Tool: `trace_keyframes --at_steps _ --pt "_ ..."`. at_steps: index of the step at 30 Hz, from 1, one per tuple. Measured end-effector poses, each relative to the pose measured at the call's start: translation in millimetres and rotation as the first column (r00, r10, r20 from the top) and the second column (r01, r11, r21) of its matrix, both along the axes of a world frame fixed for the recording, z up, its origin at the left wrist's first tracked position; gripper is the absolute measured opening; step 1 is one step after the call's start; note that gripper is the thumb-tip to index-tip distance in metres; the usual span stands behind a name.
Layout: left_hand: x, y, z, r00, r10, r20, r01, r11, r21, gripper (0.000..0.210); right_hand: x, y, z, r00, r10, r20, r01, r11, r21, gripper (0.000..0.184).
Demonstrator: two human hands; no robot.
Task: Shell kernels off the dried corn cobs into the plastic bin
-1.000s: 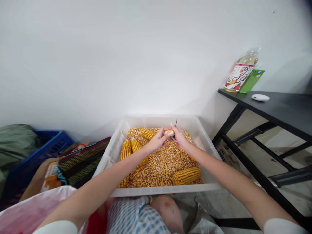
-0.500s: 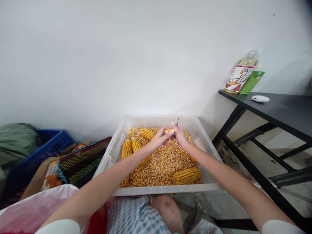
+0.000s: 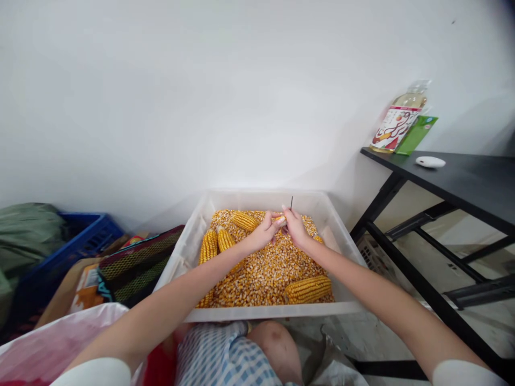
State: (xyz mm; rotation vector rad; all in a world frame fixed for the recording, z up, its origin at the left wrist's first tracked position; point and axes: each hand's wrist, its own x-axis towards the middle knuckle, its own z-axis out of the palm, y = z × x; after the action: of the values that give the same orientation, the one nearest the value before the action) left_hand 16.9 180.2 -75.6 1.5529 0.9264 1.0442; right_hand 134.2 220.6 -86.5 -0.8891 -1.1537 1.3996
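My left hand [image 3: 266, 231] is closed around a corn cob [image 3: 278, 218], most of it hidden by the fingers. Against the cob's right end, my right hand [image 3: 296, 227] grips a thin dark rod, perhaps a screwdriver [image 3: 292, 202], whose tip points up; its other end is hidden in the palm. Both hands are over a translucent plastic bin [image 3: 257, 312] filled with loose corn kernels [image 3: 261, 279]. Whole ears lie on the kernels: one ear of corn [image 3: 308, 290] at the front right, and several at the left, among them an ear [image 3: 208, 246] along the wall.
At the right stands a black table [image 3: 475, 177] holding a bottle [image 3: 398, 123], a green carton [image 3: 416, 135] and a white oval object [image 3: 430, 162]. Left of the bin are a mesh bag [image 3: 140, 262], a blue crate [image 3: 88, 233] and a pinkish-white plastic bag [image 3: 64, 343].
Both hands stay together over the bin, with small shifts of the fingers. The thin rod stands slightly more upright and a little further left. The ears in the bin lie as before.
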Motion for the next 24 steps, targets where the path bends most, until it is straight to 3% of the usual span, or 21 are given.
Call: trace_keyframes --at_steps 7,12,15,21,24 --pt "2 -1 4.6 0.999 -0.02 0.029 0.02 0.999 0.029 0.046 0 0 5.1 0.994 -0.084 -0.071 0.084 0.996 0.002 0.037" --pt "-1 0 13.4 0.995 0.084 0.061 -0.076 0.989 -0.127 0.046 -2 -2 3.2 0.998 -0.06 0.003 0.06 0.997 0.04 0.04" --pt "-5 4 10.2 0.987 0.13 0.088 -0.113 0.978 -0.177 0.044 -7 -4 -2.9 0.998 -0.031 0.046 0.03 0.999 0.016 0.04" --pt "0 4 -4.2 0.977 0.169 0.129 -0.163 0.985 -0.051 0.038 -10 -2 -9.8 0.999 0.005 -0.049 -0.009 0.997 -0.076 0.035" --pt "5 4 -7.0 0.951 0.241 0.195 -0.233 0.971 -0.059 0.038 -10 -4 -6.8 0.997 -0.016 -0.076 0.007 0.993 -0.116 0.034"
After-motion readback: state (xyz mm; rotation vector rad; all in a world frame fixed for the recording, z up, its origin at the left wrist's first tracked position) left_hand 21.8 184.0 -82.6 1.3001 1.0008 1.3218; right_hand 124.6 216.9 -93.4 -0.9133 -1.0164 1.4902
